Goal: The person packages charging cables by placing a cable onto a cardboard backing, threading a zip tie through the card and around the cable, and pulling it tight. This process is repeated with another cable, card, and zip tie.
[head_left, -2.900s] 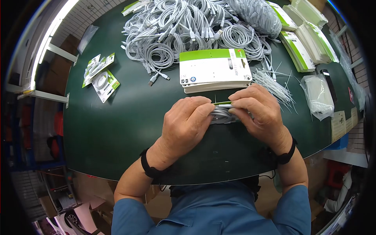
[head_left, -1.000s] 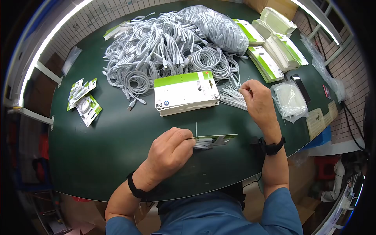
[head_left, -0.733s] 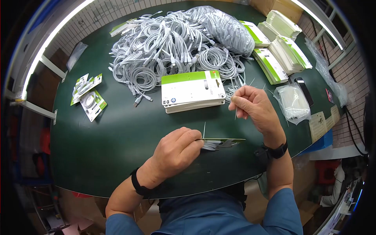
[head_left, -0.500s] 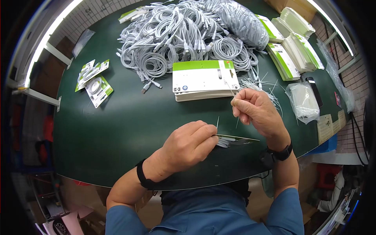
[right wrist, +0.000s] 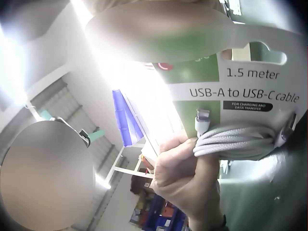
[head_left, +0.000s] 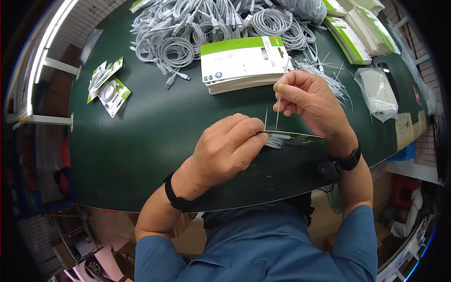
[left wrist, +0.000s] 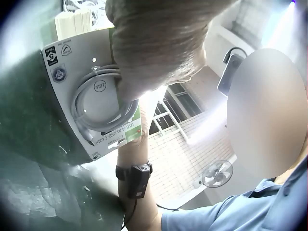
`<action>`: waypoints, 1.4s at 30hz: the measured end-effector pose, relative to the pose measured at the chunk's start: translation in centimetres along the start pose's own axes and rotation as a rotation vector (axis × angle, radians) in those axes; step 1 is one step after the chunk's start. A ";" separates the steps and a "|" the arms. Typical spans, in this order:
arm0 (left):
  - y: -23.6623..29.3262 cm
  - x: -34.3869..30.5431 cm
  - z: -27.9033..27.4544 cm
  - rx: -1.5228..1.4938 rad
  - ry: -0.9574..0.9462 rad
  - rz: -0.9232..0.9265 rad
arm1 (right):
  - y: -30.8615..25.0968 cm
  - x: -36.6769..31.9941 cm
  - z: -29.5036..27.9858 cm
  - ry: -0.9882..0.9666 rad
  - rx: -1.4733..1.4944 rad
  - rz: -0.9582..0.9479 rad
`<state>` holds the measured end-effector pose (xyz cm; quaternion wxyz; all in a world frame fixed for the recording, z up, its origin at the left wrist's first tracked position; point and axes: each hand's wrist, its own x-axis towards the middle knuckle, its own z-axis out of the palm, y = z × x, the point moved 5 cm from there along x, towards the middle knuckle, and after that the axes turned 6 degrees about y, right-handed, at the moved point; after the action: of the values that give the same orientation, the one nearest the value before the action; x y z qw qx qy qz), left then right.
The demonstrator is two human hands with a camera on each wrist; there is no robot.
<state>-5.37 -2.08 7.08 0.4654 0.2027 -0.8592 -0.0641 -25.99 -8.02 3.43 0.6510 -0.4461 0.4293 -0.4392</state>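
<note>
My left hand (head_left: 230,145) grips the left end of a white and green cardboard card (right wrist: 240,86), printed "USB-A to USB-C cable". Against the card lies a coiled light grey USB cable (right wrist: 240,142); the left wrist view shows a small tie head at the coil's edge. In the head view the card is seen edge-on, and a thin tie (head_left: 266,120) pokes up from it beside the left fingers. My right hand (head_left: 312,98) pinches a thin white cable tie (head_left: 277,115) between thumb and forefinger, its lower end pointing down close to the card's top edge.
Ahead sits a stack of printed cards (head_left: 235,66), with a large heap of coiled cables (head_left: 202,23) behind. Loose cable ties (head_left: 331,82) and a bag of ties (head_left: 376,91) lie right, below more card stacks (head_left: 350,40). Several carded cables (head_left: 112,96) lie left.
The right hand left the card, reached to the loose ties and came back pinching a cable tie, now just over the card. The left hand kept its grip on the card and coil.
</note>
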 end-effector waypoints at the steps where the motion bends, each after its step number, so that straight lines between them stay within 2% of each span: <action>1: -0.1 0.0 0.1 0.005 -0.001 0.001 | 0.4 0.1 -0.1 -0.003 0.042 0.026; 25: 0.2 0.2 0.3 0.027 -0.037 -0.017 | 3.5 -0.1 1.2 -0.043 -0.067 0.139; 31: 0.3 0.2 0.3 0.023 -0.035 -0.020 | 2.9 -0.5 2.0 -0.159 -0.015 0.118; 37: 0.4 0.6 0.2 0.048 -0.052 -0.036 | 2.6 -0.3 1.8 -0.310 -0.017 -0.003; 42: 0.7 0.7 0.1 0.121 -0.104 -0.015 | 2.4 -0.1 1.3 -0.238 0.088 0.118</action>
<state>-6.01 -1.77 7.80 0.4064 0.2334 -0.8830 -0.0261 -24.27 -7.17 1.46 0.7410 -0.4401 0.3549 -0.3623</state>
